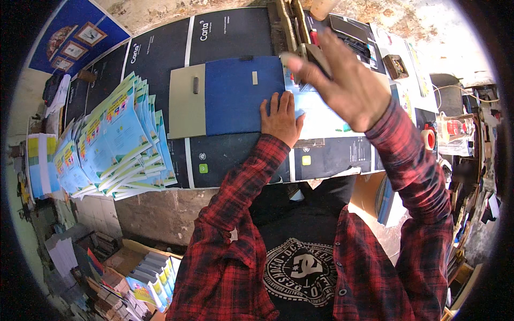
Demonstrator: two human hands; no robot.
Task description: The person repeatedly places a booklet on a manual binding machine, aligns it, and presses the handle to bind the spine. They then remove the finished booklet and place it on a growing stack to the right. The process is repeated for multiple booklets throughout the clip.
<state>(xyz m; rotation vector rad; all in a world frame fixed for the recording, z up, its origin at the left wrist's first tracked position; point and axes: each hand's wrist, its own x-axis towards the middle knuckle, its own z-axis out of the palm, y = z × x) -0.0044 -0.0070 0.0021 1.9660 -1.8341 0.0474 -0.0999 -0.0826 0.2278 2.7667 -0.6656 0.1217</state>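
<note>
My left hand (281,116) lies flat, fingers spread, on the right edge of a blue board (233,99) and the printed sheet (324,109) beside it. My right hand (353,88) is raised over that light blue and white sheet, smeared by motion. Its fingers and thumb look stretched apart. Behind the thumb shows a brownish bar-like piece (316,58); whether the hand touches it I cannot tell. Left of the blue board is a beige panel (187,101), with a small grey strip (196,85) on it.
Fanned stacks of printed booklets (115,139) cover the table's left side. A wood and metal fixture (289,27) stands at the back. On the right are a black tray (356,45), a small wooden box (396,67) and a red tape roll (428,139). A carton (144,249) of booklets sits below left.
</note>
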